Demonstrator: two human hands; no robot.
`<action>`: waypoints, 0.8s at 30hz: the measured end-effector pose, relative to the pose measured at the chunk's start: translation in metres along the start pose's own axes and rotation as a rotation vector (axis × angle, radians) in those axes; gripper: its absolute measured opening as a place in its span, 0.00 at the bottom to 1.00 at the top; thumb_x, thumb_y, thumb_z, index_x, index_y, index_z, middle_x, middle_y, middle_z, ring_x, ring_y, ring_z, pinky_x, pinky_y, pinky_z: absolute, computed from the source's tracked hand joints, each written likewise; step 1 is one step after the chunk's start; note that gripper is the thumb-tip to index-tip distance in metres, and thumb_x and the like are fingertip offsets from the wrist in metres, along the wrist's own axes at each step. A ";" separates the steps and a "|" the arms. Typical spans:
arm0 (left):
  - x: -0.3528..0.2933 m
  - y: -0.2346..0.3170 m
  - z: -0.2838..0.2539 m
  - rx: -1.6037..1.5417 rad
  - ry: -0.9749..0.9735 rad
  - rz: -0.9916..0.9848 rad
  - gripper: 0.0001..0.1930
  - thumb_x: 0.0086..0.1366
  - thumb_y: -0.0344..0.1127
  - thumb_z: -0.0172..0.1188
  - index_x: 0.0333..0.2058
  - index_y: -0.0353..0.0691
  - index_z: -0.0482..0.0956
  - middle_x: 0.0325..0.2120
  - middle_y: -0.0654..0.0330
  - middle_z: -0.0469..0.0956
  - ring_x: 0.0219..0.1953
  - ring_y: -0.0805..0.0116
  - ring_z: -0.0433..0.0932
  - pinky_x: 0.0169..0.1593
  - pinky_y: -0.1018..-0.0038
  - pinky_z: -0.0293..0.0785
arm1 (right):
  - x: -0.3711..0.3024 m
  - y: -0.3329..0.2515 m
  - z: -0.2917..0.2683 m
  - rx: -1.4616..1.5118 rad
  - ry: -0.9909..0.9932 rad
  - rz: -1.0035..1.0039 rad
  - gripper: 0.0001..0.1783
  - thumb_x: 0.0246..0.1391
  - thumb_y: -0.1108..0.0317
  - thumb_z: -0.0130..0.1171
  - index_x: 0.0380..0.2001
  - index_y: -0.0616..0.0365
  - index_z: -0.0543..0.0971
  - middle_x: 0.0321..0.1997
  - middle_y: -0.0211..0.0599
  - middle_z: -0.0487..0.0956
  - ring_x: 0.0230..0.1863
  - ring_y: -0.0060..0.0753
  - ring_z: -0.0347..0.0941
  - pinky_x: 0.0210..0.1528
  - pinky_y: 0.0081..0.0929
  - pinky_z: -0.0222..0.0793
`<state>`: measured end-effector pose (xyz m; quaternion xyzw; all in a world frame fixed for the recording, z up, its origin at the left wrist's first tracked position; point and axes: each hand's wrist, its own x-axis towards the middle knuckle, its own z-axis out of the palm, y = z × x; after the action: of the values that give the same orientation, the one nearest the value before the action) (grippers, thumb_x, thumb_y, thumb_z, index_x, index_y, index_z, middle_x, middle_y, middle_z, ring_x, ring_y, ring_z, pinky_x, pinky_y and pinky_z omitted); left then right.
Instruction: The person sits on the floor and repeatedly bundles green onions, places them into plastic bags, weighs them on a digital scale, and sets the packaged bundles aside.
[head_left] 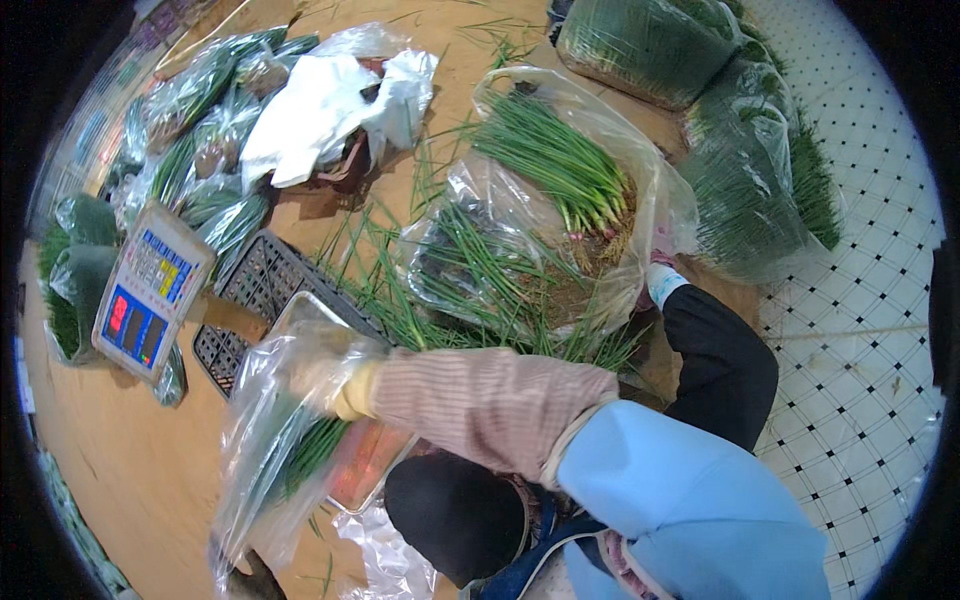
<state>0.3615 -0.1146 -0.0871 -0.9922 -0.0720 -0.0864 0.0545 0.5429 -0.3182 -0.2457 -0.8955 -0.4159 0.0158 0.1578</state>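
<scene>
From the lower right my right arm reaches left, in a light blue sleeve with a pink-brown striped oversleeve and yellow cuff. My right hand [318, 385] is smeared by motion at the upper part of a clear plastic bag [245, 440]; its fingers cannot be made out. Long green stalks [315, 450] like scallions lie in the bag. Below them is a pale-rimmed tray [405, 450] with a shiny orange-red surface. No left hand can be made out. A dark shape [258, 580] of unclear kind touches the bag's lower end.
A scale display [150, 295] stands left of a dark plastic crate [235, 270]. Beyond my arm, rooted scallions [560, 165] lie on an open clear plastic sheet [660, 190]. Bagged greens [745, 170] stand far right; white plastic bags [310, 110] lie far left. My black-clad knee [455, 515] is close by.
</scene>
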 end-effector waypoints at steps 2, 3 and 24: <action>0.005 0.018 -0.005 0.053 -0.076 0.004 0.23 0.55 0.44 0.56 0.44 0.32 0.69 0.37 0.43 0.73 0.38 0.50 0.73 0.41 0.65 0.70 | -0.035 0.005 -0.037 0.226 0.128 -0.086 0.13 0.44 0.63 0.50 0.33 0.55 0.76 0.29 0.39 0.75 0.32 0.40 0.71 0.36 0.33 0.66; 0.011 0.036 -0.007 0.058 -0.082 0.007 0.21 0.54 0.44 0.56 0.39 0.31 0.72 0.33 0.44 0.74 0.35 0.52 0.74 0.38 0.65 0.71 | -0.062 0.022 -0.054 0.495 0.197 -0.109 0.14 0.42 0.64 0.51 0.34 0.55 0.75 0.31 0.40 0.76 0.34 0.42 0.71 0.37 0.35 0.66; 0.018 0.368 0.085 -0.916 -0.597 0.540 0.17 0.52 0.34 0.56 0.42 0.38 0.71 0.31 0.48 0.75 0.32 0.51 0.74 0.35 0.65 0.71 | -0.346 0.323 -0.031 0.106 0.102 1.547 0.22 0.32 0.61 0.62 0.33 0.63 0.73 0.34 0.50 0.75 0.37 0.48 0.71 0.39 0.35 0.67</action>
<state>0.4493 -0.4641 -0.2022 -0.8793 0.2145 0.1901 -0.3804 0.5605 -0.7816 -0.3469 -0.9221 0.3362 0.1001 0.1632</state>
